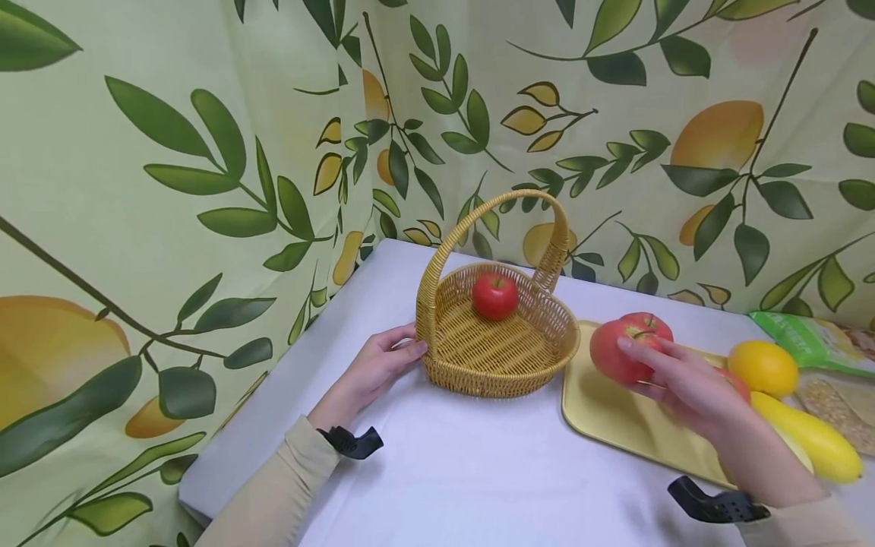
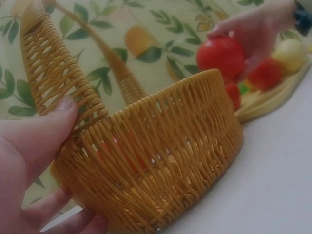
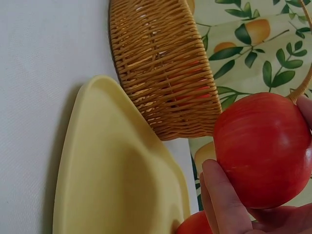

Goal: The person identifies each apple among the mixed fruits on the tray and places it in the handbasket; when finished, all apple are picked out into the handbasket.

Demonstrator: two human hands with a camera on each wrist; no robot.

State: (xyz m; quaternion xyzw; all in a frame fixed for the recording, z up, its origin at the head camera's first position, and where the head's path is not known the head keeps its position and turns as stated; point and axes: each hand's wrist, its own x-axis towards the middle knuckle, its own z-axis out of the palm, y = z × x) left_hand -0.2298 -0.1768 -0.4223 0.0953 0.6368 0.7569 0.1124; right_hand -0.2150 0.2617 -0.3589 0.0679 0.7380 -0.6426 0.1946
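My right hand (image 1: 690, 384) holds a red apple (image 1: 618, 353) over the yellow tray (image 1: 595, 410); its fingers curl against the apple's side in the right wrist view. A second apple (image 1: 656, 325) shows just behind the held one. On the left stands a wicker basket (image 1: 502, 384) with a tall arched handle, and one red apple (image 1: 495, 296) lies inside toward the back. My left hand (image 1: 376, 365) grips the basket at the foot of its handle. In the left wrist view the thumb (image 2: 63, 109) presses the wicker, with the other fingers lower on the wall.
Beside my right wrist, an orange (image 1: 762, 368), a long yellow vegetable (image 1: 813, 441) and another red fruit (image 1: 734, 384) crowd the tray's right side. A green package (image 1: 813, 342) and a clear bag of grains (image 1: 834, 410) lie farther right. Leaf-patterned cloth (image 1: 437, 99) hangs behind the white table (image 1: 465, 471).
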